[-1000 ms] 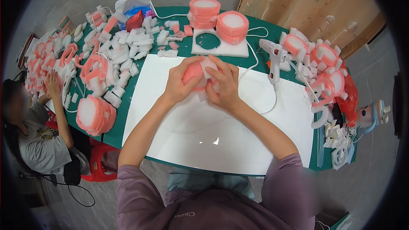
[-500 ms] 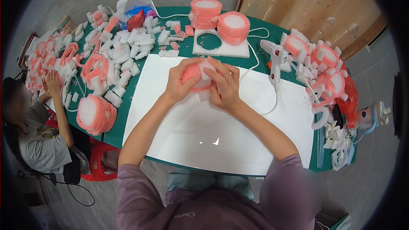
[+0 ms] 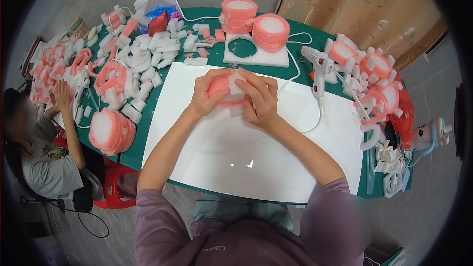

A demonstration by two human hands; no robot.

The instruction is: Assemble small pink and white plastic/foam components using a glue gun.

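Note:
Above the white board (image 3: pixel 217 152), both my hands hold a round pink foam piece (image 3: pixel 217 87) with white foam blocks on it. My left hand (image 3: pixel 203 95) wraps round its left side, thumb across the front. The fingers of my right hand (image 3: pixel 262 99) press a white foam block (image 3: pixel 234 88) against the pink surface. Below them a small white foam tab (image 3: pixel 236 111) sticks out. My fingers hide much of the piece's far side and right side.
Beyond the board stand pink-and-white foam cylinders (image 3: pixel 270 32) and a white foam sheet with a round hole (image 3: pixel 268 58). A hot glue gun (image 3: pixel 319 71) stands at right, its cord trailing over the board. Foam scraps (image 3: pixel 148 51) pile up left. At far left a person (image 3: pixel 47 152) sits working.
My fingers have shifted slightly over the white foam block, and the pink foam piece has tilted a little. Otherwise the scene looks the same.

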